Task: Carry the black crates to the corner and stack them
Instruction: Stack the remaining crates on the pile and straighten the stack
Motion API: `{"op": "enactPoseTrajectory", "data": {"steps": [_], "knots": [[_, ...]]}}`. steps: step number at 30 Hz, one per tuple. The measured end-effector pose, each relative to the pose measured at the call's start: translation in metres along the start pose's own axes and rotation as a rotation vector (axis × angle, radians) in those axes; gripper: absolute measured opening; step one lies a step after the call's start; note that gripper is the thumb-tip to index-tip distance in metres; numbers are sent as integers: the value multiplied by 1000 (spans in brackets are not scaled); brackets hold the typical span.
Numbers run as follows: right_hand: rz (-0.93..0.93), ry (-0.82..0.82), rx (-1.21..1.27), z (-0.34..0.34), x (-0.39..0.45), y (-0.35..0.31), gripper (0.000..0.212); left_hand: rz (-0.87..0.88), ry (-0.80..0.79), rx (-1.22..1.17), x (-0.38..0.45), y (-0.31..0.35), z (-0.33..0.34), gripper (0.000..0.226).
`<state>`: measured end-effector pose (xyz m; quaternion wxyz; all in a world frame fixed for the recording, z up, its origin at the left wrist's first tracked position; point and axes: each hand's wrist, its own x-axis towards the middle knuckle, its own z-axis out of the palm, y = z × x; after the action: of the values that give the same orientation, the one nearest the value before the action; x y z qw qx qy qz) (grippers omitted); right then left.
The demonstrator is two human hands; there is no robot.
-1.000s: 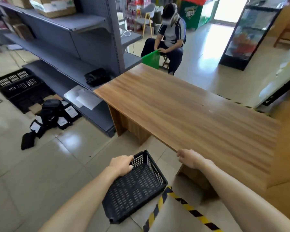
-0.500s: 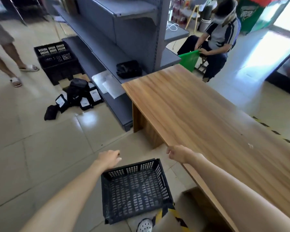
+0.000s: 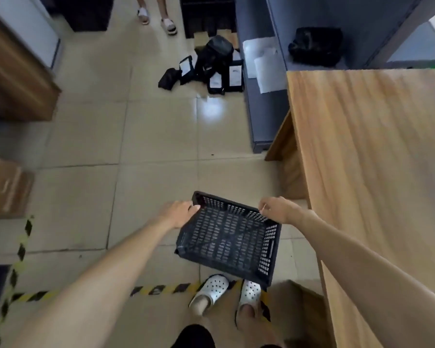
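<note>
I hold one black perforated plastic crate [image 3: 226,242] low in front of me, above the tiled floor and just ahead of my white clogs. It is empty and tilted a little. My left hand [image 3: 178,212] grips its far left corner. My right hand [image 3: 274,209] has curled fingers on the far rim near the right corner. A stack of more black crates [image 3: 207,16] stands on the floor at the top of the view, next to the grey shelving.
A wooden table [image 3: 372,156] fills the right side, with a grey shelf unit [image 3: 264,116] beyond it. Black bags [image 3: 211,69] lie scattered on the floor ahead. A person's sandalled feet [image 3: 158,18] stand near the stacked crates. Cardboard boxes [image 3: 5,187] and a wooden cabinet [image 3: 15,79] line the left. Yellow-black tape [image 3: 161,290] marks the floor.
My view has swung left and down, away from the table. My right hand has left the table edge and come onto the crate's far rim. The crate has turned with me.
</note>
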<state>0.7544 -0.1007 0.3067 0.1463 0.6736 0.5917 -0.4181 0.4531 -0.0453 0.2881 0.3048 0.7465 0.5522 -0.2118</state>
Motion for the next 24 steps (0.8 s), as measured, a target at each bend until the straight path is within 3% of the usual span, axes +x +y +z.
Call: {"op": "enactPoseTrajectory", "data": {"steps": [5, 10, 16, 24], "knots": [[-68, -85, -111, 26, 49, 7, 23, -71, 9, -1, 8, -12, 43, 40], [-16, -54, -127, 56, 97, 32, 24, -125, -44, -16, 35, -13, 98, 38], [166, 19, -108, 123, 147, 70, 30, -171, -187, -35, 63, -28, 200, 35], [170, 37, -208, 193, 227, 102, 42, -293, -337, -151, 87, -57, 324, 39]]}}
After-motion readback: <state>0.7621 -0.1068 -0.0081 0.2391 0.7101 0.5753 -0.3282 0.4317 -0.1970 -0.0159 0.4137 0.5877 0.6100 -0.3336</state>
